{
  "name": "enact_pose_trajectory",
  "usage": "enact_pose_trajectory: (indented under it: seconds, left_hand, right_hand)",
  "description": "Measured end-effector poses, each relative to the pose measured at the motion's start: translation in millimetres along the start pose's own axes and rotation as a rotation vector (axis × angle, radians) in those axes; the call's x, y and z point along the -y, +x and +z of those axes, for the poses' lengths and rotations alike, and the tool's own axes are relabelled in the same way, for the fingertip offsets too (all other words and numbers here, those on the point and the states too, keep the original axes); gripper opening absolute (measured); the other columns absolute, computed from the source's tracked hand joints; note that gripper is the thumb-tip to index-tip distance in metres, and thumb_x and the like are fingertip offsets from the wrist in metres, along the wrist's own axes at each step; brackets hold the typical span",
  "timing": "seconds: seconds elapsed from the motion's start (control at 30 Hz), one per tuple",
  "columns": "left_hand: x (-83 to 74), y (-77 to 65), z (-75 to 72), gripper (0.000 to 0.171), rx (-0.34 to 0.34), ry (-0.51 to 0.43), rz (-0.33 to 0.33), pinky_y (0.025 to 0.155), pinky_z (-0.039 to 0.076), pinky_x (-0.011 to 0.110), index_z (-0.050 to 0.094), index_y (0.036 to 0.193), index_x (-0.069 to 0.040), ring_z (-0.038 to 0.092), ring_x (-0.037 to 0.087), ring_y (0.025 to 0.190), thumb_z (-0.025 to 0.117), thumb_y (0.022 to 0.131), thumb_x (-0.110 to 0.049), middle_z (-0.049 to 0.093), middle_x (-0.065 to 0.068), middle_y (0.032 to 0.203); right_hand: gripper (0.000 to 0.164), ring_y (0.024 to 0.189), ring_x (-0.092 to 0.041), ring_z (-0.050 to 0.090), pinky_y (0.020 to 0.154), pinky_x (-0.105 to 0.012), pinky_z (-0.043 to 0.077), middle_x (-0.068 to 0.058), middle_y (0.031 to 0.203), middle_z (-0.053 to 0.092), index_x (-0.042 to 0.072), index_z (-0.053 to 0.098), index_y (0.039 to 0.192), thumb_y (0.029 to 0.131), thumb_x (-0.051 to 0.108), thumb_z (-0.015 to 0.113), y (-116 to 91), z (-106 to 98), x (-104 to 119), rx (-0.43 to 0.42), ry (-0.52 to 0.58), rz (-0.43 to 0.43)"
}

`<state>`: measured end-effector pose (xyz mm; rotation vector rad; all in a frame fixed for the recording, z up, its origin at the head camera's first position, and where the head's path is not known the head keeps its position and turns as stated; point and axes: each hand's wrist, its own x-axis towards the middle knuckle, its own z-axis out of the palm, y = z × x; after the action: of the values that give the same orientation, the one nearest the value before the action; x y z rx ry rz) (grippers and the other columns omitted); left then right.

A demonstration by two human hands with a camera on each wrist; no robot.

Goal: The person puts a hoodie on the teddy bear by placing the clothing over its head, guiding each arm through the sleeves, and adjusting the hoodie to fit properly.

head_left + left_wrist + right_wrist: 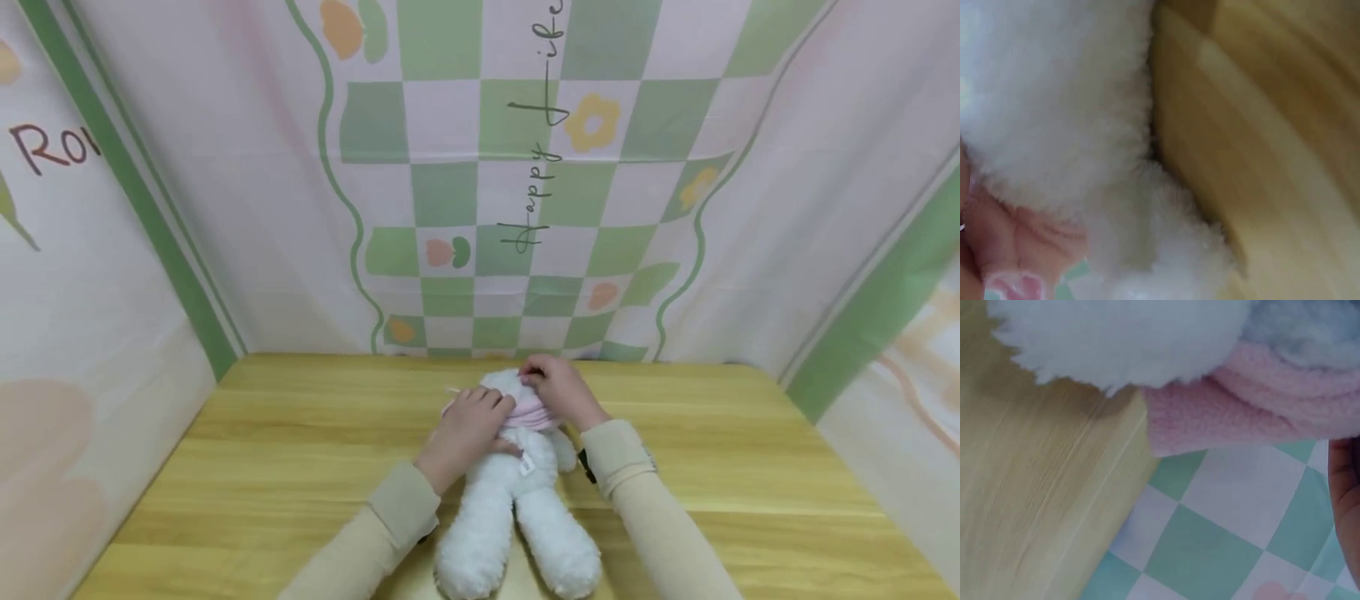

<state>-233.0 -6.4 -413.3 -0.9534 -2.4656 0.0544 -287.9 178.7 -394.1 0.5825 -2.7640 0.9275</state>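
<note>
A white plush toy (pixel 487 517) lies on the table with its legs toward me and a small white tag (pixel 527 464) on its body. Folded pink fleece cloth (pixel 531 412) wraps its head end, and its layered edge shows in the right wrist view. My left hand (pixel 467 433) holds the toy at the neck, fingers bent over the cloth and thumb across the body. At the far side of the head my right hand (pixel 558 387) pinches a bit of pink cloth. White fur (pixel 1054 94) hides most of the left hand in the left wrist view.
The wooden table (pixel 300 433) extends to both sides of the toy. Behind it hangs a green and white checked curtain (pixel 517 200) with printed flowers and lettering. Printed fabric panels also stand at left and right.
</note>
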Motion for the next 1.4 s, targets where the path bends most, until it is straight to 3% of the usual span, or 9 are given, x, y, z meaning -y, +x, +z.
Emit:
enact_pose_trajectory:
  seconds: [0.13,0.27,0.4,0.57,0.73,0.83,0.93,1.2,1.4]
  left_hand:
    - [-7.2,-3.0,2.8,0.054,-0.078,0.044,-0.01,0.085,0.048,0.024,0.055,0.098,-0.02,0.058,0.011,0.087,0.055,0.073,-0.068,0.06,-0.007,0.088]
    - [-8.4,-8.0,2.2,0.052,-0.067,-0.067,-0.061,0.09,0.049,0.028,0.058,0.106,-0.02,0.059,0.012,0.099,0.058,0.076,-0.061,0.063,-0.006,0.102]
    - [-4.0,-11.1,0.2,0.055,-0.043,-0.218,-0.073,0.094,0.05,0.032,0.06,0.12,-0.018,0.057,0.015,0.113,0.062,0.078,-0.053,0.063,-0.002,0.117]
    - [0.5,-10.8,2.1,0.062,-0.052,-0.285,-0.036,0.099,0.049,0.032,0.058,0.128,-0.012,0.055,0.017,0.117,0.065,0.079,-0.049,0.062,0.001,0.122]
    - [2.0,-11.6,5.7,0.064,-0.053,-0.294,-0.006,0.1,0.047,0.033,0.057,0.128,-0.009,0.054,0.019,0.117,0.064,0.079,-0.05,0.061,0.004,0.124]
    - [3.0,-10.4,6.8,0.064,-0.053,-0.283,0.009,0.102,0.046,0.031,0.057,0.125,-0.007,0.055,0.02,0.116,0.064,0.079,-0.051,0.061,0.005,0.123]
    - [3.3,-6.4,6.5,0.065,-0.04,-0.248,0.021,0.103,0.045,0.029,0.058,0.121,-0.006,0.056,0.019,0.115,0.064,0.078,-0.054,0.062,0.005,0.118]
    - [3.6,2.6,0.6,0.076,0.101,-0.21,0.016,0.106,0.043,0.031,0.056,0.124,-0.005,0.056,0.019,0.112,0.064,0.077,-0.065,0.061,0.006,0.118]
    - [-1.3,4.1,-1.4,0.073,0.171,-0.287,-0.008,0.1,0.046,0.031,0.056,0.121,-0.006,0.059,0.019,0.107,0.07,0.073,-0.059,0.063,0.006,0.112]
  right_hand:
    - [0.007,0.085,-0.026,0.064,0.077,-0.04,0.053,-0.012,0.09,0.07,0.004,0.068,0.087,0.09,0.007,0.062,1,0,-4,-0.019,0.025,0.023]
    - [0.008,0.09,-0.029,0.065,0.081,-0.041,0.054,-0.015,0.095,0.07,0.002,0.069,0.092,0.09,0.004,0.061,-1,-4,-2,0.008,0.032,-0.007]
    - [0.021,0.105,-0.033,0.061,0.089,-0.046,0.052,-0.017,0.112,0.065,0.005,0.068,0.11,0.094,0.013,0.058,-1,-14,6,0.155,0.073,-0.045]
    - [0.033,0.122,-0.037,0.05,0.102,-0.054,0.042,-0.016,0.131,0.054,0.012,0.065,0.122,0.092,0.027,0.062,1,-17,14,0.298,0.134,-0.016]
    - [0.015,0.112,-0.032,0.057,0.1,-0.049,0.044,-0.013,0.115,0.063,0.008,0.073,0.099,0.087,0.017,0.067,5,-5,14,0.213,0.098,-0.085]
    - [0.008,0.097,-0.027,0.061,0.091,-0.043,0.05,-0.01,0.099,0.067,0.006,0.072,0.086,0.085,0.014,0.068,7,3,16,0.128,0.043,-0.142]
    - [0.007,0.086,-0.021,0.062,0.081,-0.037,0.053,-0.006,0.088,0.068,0.006,0.07,0.082,0.086,0.011,0.067,7,6,21,0.071,-0.008,-0.145]
    - [0.014,0.086,-0.023,0.064,0.08,-0.038,0.053,-0.009,0.09,0.07,0.005,0.07,0.088,0.092,0.015,0.061,13,5,23,0.023,-0.023,0.053]
    - [0.016,0.087,-0.025,0.063,0.08,-0.039,0.052,-0.013,0.092,0.07,0.003,0.07,0.09,0.093,0.015,0.06,16,3,15,-0.042,0.034,0.139]
